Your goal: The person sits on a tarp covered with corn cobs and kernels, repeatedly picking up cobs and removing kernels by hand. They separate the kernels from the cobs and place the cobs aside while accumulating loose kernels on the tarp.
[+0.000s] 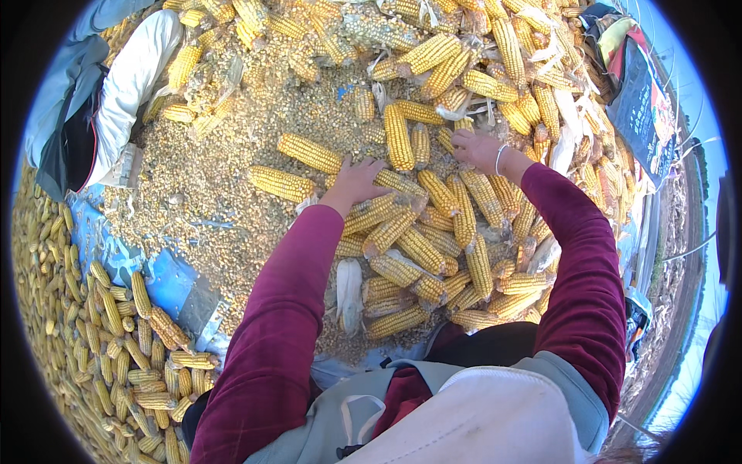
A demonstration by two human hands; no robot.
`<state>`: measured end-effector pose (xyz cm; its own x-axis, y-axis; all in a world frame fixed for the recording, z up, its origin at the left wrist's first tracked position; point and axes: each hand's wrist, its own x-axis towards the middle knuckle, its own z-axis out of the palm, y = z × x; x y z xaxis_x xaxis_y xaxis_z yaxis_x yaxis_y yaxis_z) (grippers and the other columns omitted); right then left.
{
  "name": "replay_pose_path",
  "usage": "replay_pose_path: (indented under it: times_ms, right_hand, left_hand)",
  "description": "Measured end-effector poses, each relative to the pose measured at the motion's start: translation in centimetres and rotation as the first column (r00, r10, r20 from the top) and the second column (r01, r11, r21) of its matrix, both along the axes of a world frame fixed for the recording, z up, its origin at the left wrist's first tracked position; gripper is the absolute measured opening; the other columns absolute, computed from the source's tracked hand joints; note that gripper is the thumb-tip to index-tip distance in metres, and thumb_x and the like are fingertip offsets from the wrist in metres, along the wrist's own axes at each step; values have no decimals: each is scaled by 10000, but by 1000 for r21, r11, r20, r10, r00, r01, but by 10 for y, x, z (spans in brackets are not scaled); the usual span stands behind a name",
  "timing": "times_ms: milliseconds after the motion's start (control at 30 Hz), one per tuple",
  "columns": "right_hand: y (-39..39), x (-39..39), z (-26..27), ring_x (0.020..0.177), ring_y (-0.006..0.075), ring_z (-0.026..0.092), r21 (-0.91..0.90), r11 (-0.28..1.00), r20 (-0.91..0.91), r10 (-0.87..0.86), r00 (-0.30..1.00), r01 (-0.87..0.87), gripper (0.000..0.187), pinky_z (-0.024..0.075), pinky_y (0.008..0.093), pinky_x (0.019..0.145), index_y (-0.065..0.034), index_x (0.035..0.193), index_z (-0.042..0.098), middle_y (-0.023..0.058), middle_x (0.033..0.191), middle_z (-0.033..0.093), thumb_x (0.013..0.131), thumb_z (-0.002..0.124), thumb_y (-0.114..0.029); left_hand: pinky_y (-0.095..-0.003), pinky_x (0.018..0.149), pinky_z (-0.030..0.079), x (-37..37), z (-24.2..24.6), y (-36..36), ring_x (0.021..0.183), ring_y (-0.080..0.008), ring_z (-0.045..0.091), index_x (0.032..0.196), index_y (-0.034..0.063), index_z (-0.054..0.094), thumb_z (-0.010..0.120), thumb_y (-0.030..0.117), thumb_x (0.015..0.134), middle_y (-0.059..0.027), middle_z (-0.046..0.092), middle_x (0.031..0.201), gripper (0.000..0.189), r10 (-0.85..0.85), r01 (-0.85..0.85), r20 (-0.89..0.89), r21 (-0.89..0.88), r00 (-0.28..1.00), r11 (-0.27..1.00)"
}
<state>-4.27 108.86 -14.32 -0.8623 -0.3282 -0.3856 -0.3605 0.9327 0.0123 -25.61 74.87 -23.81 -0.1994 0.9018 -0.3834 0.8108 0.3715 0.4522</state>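
My left hand (360,181) lies palm down at the left end of a heap of corn cobs (420,249), its fingers spread. Just beyond its fingertips lies a yellow corn cob (310,152), and another corn cob (282,182) is left of the wrist. My right hand (477,152), with a light bracelet (501,159) on the wrist, reaches into the cobs at the right. Its fingers touch or nearly touch the end of a corn cob (445,139); whether they grip it is hidden. Between my hands a corn cob (399,136) lies lengthwise.
Loose kernels (191,168) spread across the middle and left over a blue sheet (171,275). More cobs (116,348) cover the ground at lower left. A person's white sleeve (136,87) is at upper left. A printed bag (643,110) bearing writing stands at right.
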Motion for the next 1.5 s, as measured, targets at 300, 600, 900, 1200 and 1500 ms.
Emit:
replay_pose_path:
  times_ms: [300, 600, 900, 1200, 1500]
  right_hand:
    - [-140, 10, 91, 1267, 323, 674, 34, 933, 249, -355, 901, 358, 477, 585, 503, 1008, -53, 1221, 729, 139, 1241, 723, 879, 902, -336]
    - [-204, -271, -5, 1537, 306, 528, 336, 850, -17, -425, 905, 406, 572, 425, 496, 1235, -163, 1549, 643, 119, 1642, 587, 1059, 672, -458]
    - [-154, -181, -11, 1584, 371, 494, 387, 780, 99, -566, 819, 492, 717, 298, 541, 1335, -335, 1761, 389, 107, 1699, 563, 1138, 419, -687]
    - [-102, 110, 154, 1660, 351, 370, 539, 511, -49, -775, 630, 670, 743, 337, 503, 1345, -245, 1779, 329, 151, 1812, 375, 1141, 540, -561]
    - [-509, 653, 284, 1342, 419, 698, 601, -520, -142, -817, -559, 607, 634, 552, 495, 1146, -32, 1419, 718, 243, 1443, 730, 1026, 739, -529]
  left_hand:
    - [-631, 1380, 130, 25, 41, -58, 1666, -398, 351, 1667, 172, 492, 627, 931, 882, -207, 476, 1726, 1100, 62, -124, 307, 188, 950, 974]
    - [-676, 1368, 158, 56, 75, -97, 1632, -366, 423, 1730, 141, 401, 627, 1009, 784, -205, 474, 1735, 1303, 79, -97, 107, 176, 991, 980]
    - [-753, 1338, 109, 38, 78, -88, 1587, -363, 486, 1712, 151, 437, 586, 997, 839, -205, 558, 1663, 1225, 109, -108, -4, 82, 994, 991]
    - [-798, 1315, 85, 34, 76, -78, 1568, -389, 506, 1725, 150, 425, 605, 983, 846, -239, 576, 1638, 1224, 110, -110, 5, 45, 994, 993]
    - [-806, 1290, 109, 39, 81, -64, 1582, -447, 478, 1745, 112, 369, 641, 913, 887, -293, 518, 1676, 1205, 23, -24, -57, -23, 998, 999]
